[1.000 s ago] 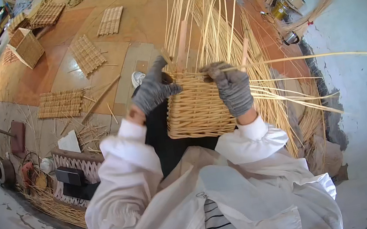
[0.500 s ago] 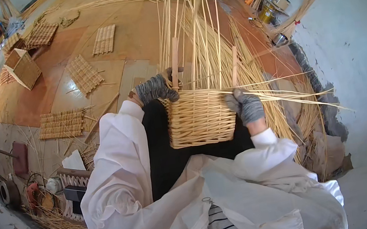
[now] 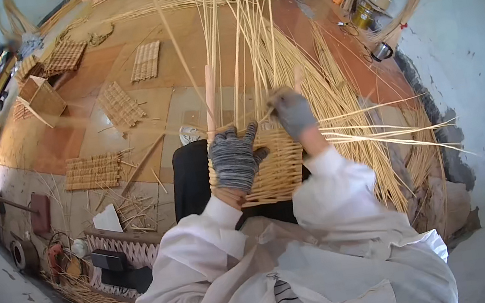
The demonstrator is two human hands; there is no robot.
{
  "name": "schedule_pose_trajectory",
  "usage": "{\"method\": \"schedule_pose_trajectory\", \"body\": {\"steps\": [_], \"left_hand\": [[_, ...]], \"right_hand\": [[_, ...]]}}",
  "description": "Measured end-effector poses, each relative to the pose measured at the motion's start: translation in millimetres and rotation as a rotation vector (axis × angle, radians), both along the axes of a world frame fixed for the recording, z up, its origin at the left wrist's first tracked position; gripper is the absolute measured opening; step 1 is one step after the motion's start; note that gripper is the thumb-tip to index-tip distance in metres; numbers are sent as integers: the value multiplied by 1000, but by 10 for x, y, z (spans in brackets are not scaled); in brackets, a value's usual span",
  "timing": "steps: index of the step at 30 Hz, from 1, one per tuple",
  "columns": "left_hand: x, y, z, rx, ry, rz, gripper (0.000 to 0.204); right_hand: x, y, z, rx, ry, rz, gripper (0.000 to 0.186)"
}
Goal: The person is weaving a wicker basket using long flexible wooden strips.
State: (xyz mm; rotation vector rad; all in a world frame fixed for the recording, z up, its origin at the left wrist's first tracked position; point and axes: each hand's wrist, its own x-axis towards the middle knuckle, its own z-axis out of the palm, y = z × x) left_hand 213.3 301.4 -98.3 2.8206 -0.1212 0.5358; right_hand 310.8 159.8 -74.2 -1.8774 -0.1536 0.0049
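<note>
A partly woven wicker basket (image 3: pixel 284 173) rests across my lap, its upright wicker rods (image 3: pixel 232 45) rising from the far edge. My left hand (image 3: pixel 235 159), in a grey striped knit glove, lies over the basket's left part with fingers spread, next to a flat wooden stick (image 3: pixel 209 96). At the upper edge, right of the middle, my gloved right hand (image 3: pixel 296 114) is closed around a wicker rod among the uprights; its fingertips are blurred. A second wooden stick (image 3: pixel 298 78) stands just behind that hand. Loose rod ends (image 3: pixel 391 131) stick out to the right.
A thick pile of long rods (image 3: pixel 342 97) spreads over the floor at right. Woven panels (image 3: pixel 92 172) and a wooden box (image 3: pixel 44 99) lie at left. A small stool-like seat (image 3: pixel 121 247) stands near my left side. A metal kettle (image 3: pixel 381 51) is by the wall.
My left hand has moved from the left stick onto the basket's front face. My right hand has left the right corner and shifted up and left to the upright rods.
</note>
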Motion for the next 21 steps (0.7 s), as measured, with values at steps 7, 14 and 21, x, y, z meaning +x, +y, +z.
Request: {"method": "schedule_pose_trajectory", "body": {"steps": [7, 14, 21], "left_hand": [[-38, -43, -185, -184, -119, 89, 45], [379, -777, 282, -80, 310, -252, 74], [98, -670, -169, -80, -2, -201, 67]], "right_hand": [[-118, -81, 25, 478, -213, -151, 24], [900, -820, -361, -560, -591, -177, 56], [-663, -960, -427, -1122, -334, 64, 45]]}}
